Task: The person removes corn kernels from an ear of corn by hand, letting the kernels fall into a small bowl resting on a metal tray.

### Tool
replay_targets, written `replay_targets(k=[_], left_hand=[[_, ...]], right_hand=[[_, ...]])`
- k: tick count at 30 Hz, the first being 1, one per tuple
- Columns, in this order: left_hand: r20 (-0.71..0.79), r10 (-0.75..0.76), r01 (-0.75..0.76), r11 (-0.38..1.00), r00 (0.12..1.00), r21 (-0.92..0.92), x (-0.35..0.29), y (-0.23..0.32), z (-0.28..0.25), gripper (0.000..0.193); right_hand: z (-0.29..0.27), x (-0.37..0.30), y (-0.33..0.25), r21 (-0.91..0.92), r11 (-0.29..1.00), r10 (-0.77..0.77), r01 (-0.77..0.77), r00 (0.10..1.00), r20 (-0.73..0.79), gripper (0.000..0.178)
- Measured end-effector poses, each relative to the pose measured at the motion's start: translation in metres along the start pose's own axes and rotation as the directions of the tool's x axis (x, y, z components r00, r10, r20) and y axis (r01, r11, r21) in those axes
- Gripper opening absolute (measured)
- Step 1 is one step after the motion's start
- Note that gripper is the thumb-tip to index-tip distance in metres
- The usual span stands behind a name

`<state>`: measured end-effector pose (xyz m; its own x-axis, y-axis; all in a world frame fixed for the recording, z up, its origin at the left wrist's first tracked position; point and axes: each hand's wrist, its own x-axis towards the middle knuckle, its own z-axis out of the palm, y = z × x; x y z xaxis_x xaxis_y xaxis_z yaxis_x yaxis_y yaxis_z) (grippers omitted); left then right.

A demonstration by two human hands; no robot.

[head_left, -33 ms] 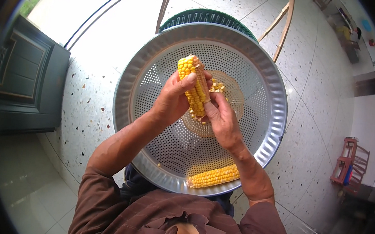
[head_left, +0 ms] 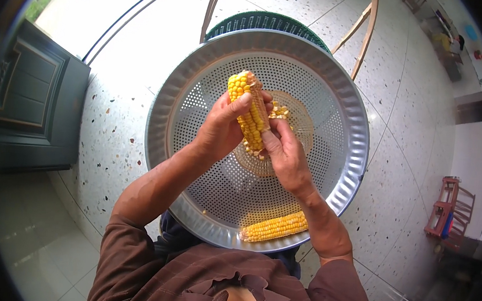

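An ear of corn (head_left: 252, 127) is held by two bare hands above a wide, perforated metal basin (head_left: 347, 184), its long axis tipped so that the far end is pointed up and slightly left and the near end down and to the right. The ear is clasped from its left by the left hand (head_left: 222, 123), the thumb laid across the yellow kernels and fingertips showing past the far side. Against the lower right of the ear, the thumb of the right hand (head_left: 287, 160) is pressed, with the fingers bent around beside it (their tips are partly hidden, so their exact hold cannot be told). A strip bare of kernels is seen along the ear's right side, the side turned toward the right hand; to that strip's lower end the right hand is nearer, while the upper half is steadied by the left.

Loose kernels (head_left: 278, 111) are gathered on the basin floor, partly screened by the hands. A second ear (head_left: 273, 228) is left lying by the near rim, below the right wrist. Beyond the far rim, a green basket (head_left: 269, 22) is glimpsed.

Between the earlier frame and this one, no clear change can be made out.
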<state>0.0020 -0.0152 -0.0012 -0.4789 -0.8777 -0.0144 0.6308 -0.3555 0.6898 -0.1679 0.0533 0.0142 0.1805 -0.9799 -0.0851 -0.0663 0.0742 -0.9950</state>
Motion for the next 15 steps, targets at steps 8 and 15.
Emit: replay_targets(k=[8, 15], left_hand=[[0.022, -0.036, 0.036, 0.999, 0.999, -0.029, 0.001, -0.002, -0.006, 0.063], [-0.033, -0.027, 0.024, 0.996, 0.999, -0.089, -0.001, 0.003, 0.000, 0.063]], right_hand=[[0.000, 0.003, -0.005, -0.699, 0.576, -0.642, 0.424, 0.764, -0.065, 0.025], [-0.006, 0.003, -0.007, -0.548, 0.707, -0.624, 0.447, 0.758, -0.188, 0.011]])
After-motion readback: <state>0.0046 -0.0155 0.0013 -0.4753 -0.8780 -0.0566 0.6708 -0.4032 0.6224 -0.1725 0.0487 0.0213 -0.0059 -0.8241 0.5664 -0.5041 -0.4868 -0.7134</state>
